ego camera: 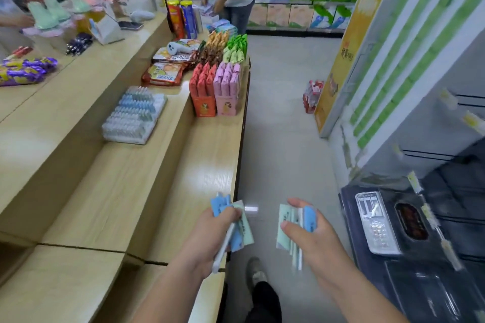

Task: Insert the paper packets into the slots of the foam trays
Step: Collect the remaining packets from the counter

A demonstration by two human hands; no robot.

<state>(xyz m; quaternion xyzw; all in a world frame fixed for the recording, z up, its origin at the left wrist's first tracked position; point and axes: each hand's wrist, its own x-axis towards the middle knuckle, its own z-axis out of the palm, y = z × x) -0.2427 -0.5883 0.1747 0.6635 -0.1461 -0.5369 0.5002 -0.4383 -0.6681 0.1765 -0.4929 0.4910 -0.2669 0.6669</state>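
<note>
A stepped wooden counter (204,155) carries a foam tray (126,136) and snack boxes (215,102).

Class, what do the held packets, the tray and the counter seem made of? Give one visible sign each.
Packets: likely thin matt paper; flat, sharp-edged, fanned out.
Tray: perhaps white foam, matt; too blurred to be sure.
Counter: glossy wood-grain laminate or varnished wood; it mirrors the lights.

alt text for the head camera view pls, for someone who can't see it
A person's left hand grips a bunch of blue and green paper packets and the right hand grips a second bunch, beside the end of a stepped wooden shop counter. Farther along it lies a foam tray with packets in rows, then boxes of snacks.
</note>
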